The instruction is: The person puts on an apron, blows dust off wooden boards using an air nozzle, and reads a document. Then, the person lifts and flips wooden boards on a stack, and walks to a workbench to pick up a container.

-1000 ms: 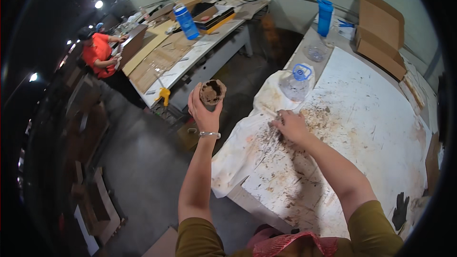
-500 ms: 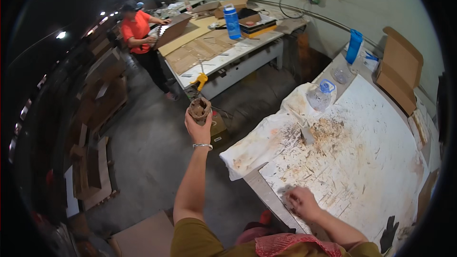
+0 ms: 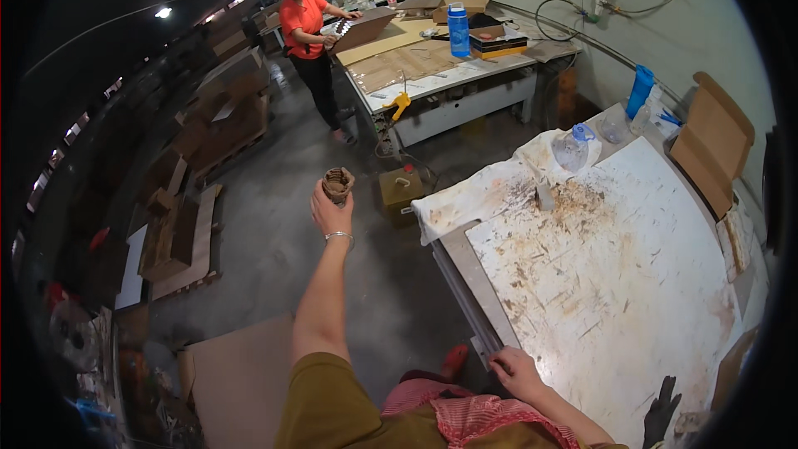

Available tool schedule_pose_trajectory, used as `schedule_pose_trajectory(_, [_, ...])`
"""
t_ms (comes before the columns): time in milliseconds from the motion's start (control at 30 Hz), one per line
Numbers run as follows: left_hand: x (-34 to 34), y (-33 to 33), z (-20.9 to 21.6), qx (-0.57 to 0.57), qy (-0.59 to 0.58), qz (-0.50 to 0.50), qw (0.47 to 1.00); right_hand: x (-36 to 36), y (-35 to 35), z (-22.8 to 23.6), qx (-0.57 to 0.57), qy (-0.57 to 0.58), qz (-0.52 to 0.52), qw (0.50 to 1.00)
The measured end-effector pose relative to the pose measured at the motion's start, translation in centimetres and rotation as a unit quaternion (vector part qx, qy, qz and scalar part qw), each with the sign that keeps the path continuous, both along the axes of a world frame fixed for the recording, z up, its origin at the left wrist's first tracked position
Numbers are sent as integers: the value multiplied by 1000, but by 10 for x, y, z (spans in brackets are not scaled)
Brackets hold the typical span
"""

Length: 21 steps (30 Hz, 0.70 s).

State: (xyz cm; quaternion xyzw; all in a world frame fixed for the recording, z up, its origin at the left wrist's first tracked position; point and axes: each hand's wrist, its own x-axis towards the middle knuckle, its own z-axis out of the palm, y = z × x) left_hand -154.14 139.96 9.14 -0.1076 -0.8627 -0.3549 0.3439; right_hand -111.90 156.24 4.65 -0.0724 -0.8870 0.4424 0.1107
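Observation:
My left hand is stretched out over the floor, its fingers wrapped round a brown, rough-walled cup-like container. The container stands nearly upright, with its open mouth and ridged brown inside showing. Down at the near left edge of the white worktable, my right hand has its fingers curled onto the edge of a grey drawer-like part sticking out along the table's side. Its fingertips are partly hidden. Brown crumbs and splinters lie on the worktable around a small grey, blade-like piece.
A stained white cloth, a clear bottle and an open cardboard box lie at the worktable's far side. A dark glove is at the near right. A co-worker in orange stands by another table holding a blue bottle.
My view has swung left. My right hand has moved from the tabletop to the table's left edge, where the grey drawer-like part now shows. My left hand keeps hold of the container.

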Motion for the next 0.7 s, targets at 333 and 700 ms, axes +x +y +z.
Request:
schedule_pose_trajectory(333, [-5,-74,-30,-58,-28,87,994,29,-27,2,3,-27,-109,994])
schedule_pose_trajectory(700, [-131,-154,-96,134,-227,136,955,-73,-61,9,-7,-25,-171,985])
